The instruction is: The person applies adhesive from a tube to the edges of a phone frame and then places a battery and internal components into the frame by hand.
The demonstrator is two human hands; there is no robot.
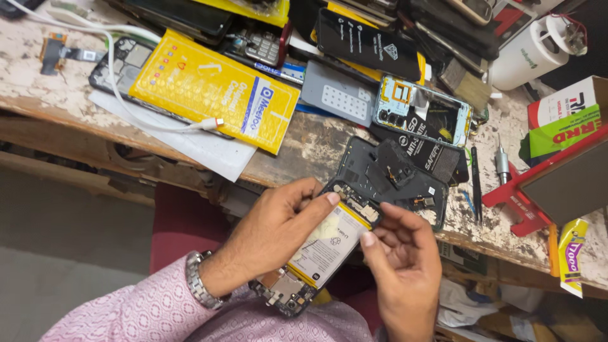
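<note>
Opened phone [323,247], back cover off, battery showing, held tilted over the lap just in front of the bench edge. L hand [272,237] grips its left side, thumb pressed near the top of the battery; steel watch [199,282] on that wrist, pink sleeve [126,313]. R hand [402,259] cups the right edge, fingers curled, thumb at battery side. Past the hands, on the worn wooden bench [310,142]: black back cover [392,174], then a blue phone frame [421,114], grey pad [339,95]. Yellow packet [212,88] w/ white cable [126,95] to the left. Far right: red stand [538,190], white cup [529,54].
</note>
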